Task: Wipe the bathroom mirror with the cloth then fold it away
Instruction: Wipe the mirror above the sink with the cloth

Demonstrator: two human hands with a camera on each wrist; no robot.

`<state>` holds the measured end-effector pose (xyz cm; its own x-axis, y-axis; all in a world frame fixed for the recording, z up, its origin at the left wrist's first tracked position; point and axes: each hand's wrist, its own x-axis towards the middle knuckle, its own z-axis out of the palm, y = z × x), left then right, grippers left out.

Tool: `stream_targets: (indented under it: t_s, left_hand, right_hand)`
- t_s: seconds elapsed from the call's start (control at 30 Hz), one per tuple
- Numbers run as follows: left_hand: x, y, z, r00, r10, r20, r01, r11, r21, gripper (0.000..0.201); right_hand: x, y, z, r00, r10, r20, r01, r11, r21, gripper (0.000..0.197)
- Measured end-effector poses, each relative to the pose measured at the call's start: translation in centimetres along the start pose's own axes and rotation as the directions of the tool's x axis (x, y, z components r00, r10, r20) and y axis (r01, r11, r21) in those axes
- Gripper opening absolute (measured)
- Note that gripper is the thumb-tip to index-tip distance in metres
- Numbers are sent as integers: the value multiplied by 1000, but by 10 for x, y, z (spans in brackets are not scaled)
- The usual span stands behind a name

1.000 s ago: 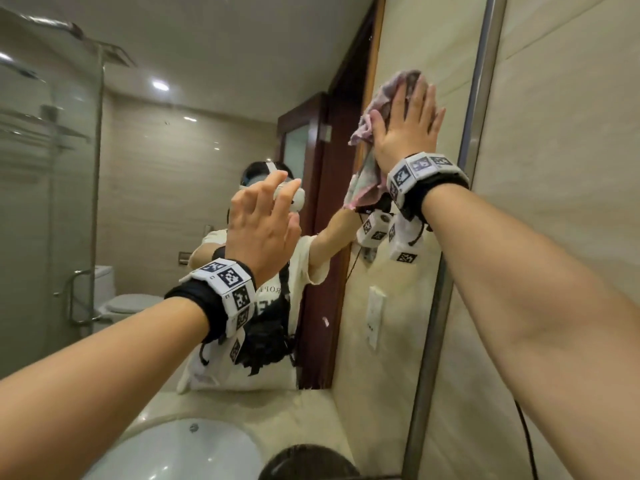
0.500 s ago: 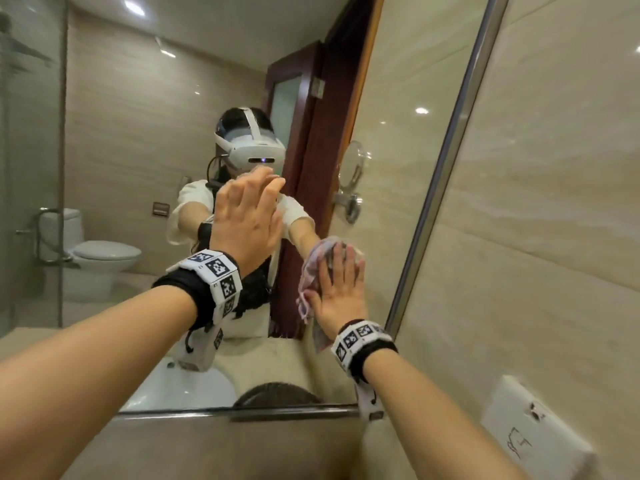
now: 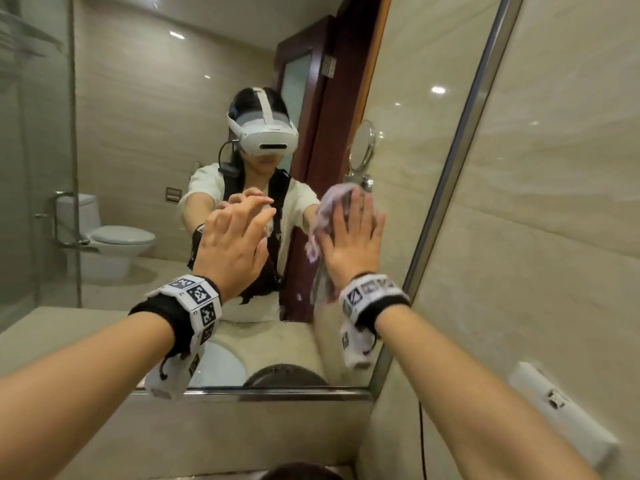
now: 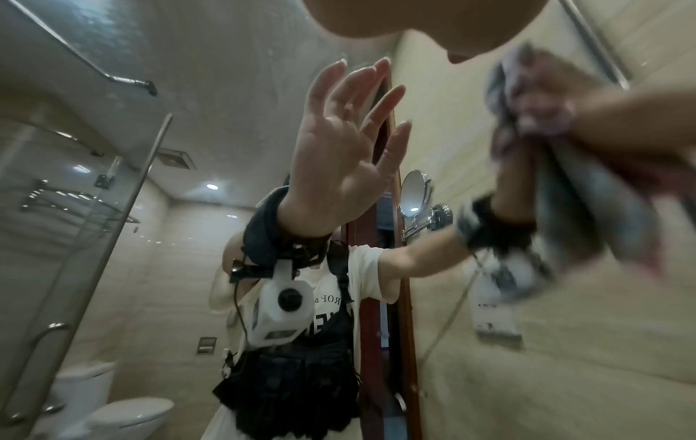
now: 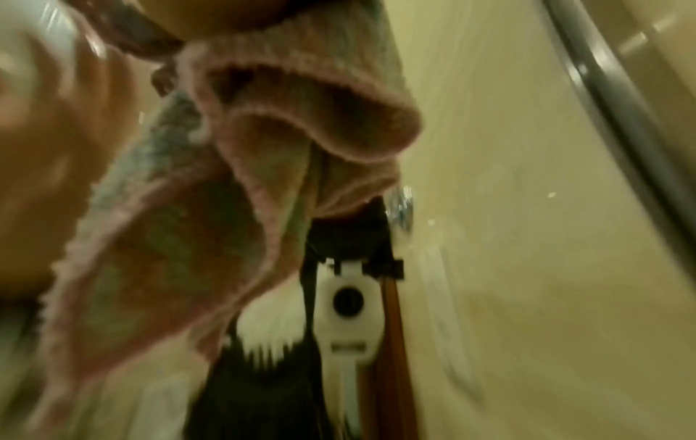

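The bathroom mirror [image 3: 138,133] fills the wall ahead and reflects the person and the room. A crumpled pink and grey cloth [image 3: 323,216] lies against the glass near the mirror's right edge. My right hand [image 3: 356,230] presses it flat with straight, spread fingers. In the right wrist view the cloth [image 5: 226,178] hangs in blurred folds below the palm. My left hand [image 3: 242,223] rests flat on the glass to the left of the cloth, fingers straight and holding nothing. Its reflection [image 4: 339,143] shows an open palm in the left wrist view.
A metal frame [image 3: 460,168] runs up the mirror's right side and along its bottom edge [image 3: 277,393]. Beige tiled wall lies to the right, with a white wall fitting [image 3: 561,407] low down. A sink [image 3: 221,368], a toilet [image 3: 114,237] and a round shaving mirror [image 3: 362,147] show as reflections.
My right hand swept the cloth down the mirror's right side from high up, then came back up a little. My left hand stayed flat on the glass.
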<state>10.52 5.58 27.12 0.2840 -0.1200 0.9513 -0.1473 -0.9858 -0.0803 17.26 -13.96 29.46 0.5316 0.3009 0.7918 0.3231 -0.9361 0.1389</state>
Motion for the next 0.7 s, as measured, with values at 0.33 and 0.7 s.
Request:
stream_targets:
  t_s: [0.33, 0.7]
  left_hand:
    - [-10, 17, 11, 1000, -27, 14, 27, 998, -49, 49]
    - [-91, 35, 36, 997, -12, 76, 20, 995, -98, 40]
  right_hand:
    - [52, -14, -35, 999, -34, -6, 34, 997, -64, 69]
    - [-133, -15, 106, 985, -173, -10, 173, 984, -34, 83]
